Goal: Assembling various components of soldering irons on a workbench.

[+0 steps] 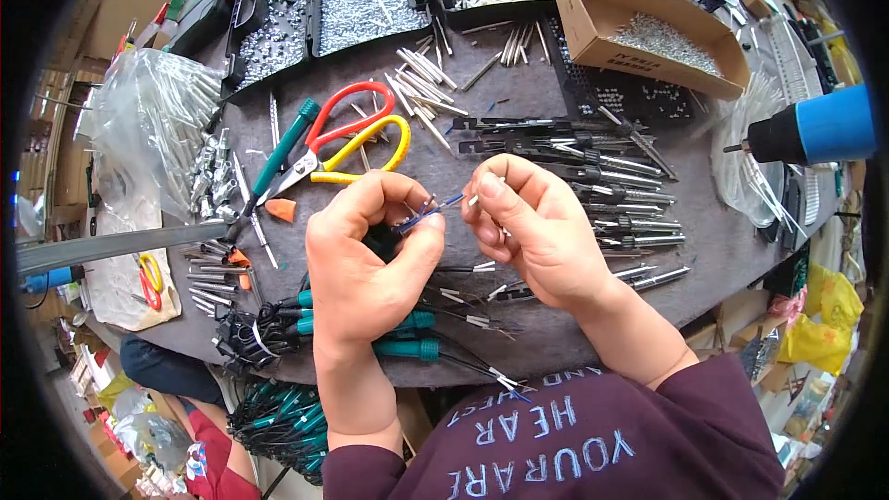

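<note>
Over the middle of the table, my left hand (370, 255) is closed in a pinch on thin dark blue wires (428, 213). One wire's end points right, toward my right hand (537, 231). Its thumb and forefinger pinch a small white sleeve (473, 201) at that wire's tip; whether the wire is inside cannot be made out. Under and beside my left hand lie black cables with green cylindrical connectors (407, 349), their stripped ends bearing white sleeves. Right of my right hand are rows of black clips with slim metal tubes (639, 194).
Scissors with red and yellow handles (356, 130) lie behind my left hand. Black bins (366, 0) of small metal parts line the back, beside a cardboard box (593, 14). A blue heat-gun-like tool (829, 125) juts in at right. A person's red sleeve (222, 454) shows lower left.
</note>
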### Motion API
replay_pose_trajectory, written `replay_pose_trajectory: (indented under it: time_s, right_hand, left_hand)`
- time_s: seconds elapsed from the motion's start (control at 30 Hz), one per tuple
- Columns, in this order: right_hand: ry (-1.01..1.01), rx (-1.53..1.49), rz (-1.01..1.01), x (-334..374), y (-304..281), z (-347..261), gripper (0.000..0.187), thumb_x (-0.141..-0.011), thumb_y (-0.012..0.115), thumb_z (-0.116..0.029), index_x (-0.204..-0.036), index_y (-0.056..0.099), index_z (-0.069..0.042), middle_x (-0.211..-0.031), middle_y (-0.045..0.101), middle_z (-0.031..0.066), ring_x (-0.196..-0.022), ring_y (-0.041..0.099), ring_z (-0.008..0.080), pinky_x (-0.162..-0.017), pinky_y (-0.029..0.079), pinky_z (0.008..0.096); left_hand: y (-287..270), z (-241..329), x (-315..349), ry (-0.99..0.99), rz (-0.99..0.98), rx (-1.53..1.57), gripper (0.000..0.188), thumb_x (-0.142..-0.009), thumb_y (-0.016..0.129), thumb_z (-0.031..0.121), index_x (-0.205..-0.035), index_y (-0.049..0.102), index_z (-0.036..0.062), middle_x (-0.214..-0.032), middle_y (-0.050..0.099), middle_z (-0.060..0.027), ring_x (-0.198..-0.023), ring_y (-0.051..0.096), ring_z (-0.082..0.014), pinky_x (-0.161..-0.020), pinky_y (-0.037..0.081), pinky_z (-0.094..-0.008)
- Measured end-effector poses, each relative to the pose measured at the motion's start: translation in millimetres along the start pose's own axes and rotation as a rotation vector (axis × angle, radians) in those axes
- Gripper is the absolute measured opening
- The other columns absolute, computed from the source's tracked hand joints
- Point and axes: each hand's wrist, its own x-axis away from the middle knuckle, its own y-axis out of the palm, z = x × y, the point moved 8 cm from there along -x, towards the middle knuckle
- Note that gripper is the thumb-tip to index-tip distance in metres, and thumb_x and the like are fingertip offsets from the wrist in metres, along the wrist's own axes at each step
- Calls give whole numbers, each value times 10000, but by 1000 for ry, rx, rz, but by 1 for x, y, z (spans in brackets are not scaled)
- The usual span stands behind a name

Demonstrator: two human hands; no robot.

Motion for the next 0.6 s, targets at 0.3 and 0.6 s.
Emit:
replay_pose_trajectory:
  time_s: [0.3, 0.6]
  right_hand:
    - [-124, 37, 46, 1, 0, -4, 175, -1021, 646, -171, -1084, 587, -18, -890, 641, 21, -660, 525, 49, -575, 442, 200]
    - [-139, 110, 36, 2, 1, -7, 184, -1017, 653, -170, -1083, 583, -13, -885, 630, 23, -656, 519, 42, -577, 439, 198]
  left_hand:
    - [0, 6, -1, -26, -8, 3, 124, -783, 728, 2, -858, 630, -9, -743, 591, 14, -711, 508, -47, -652, 425, -211]
    - [-1, 3, 1, -42, -1, 10, 118, -778, 734, 5, -838, 634, -12, -737, 592, 12, -701, 509, -49, -650, 429, -212]
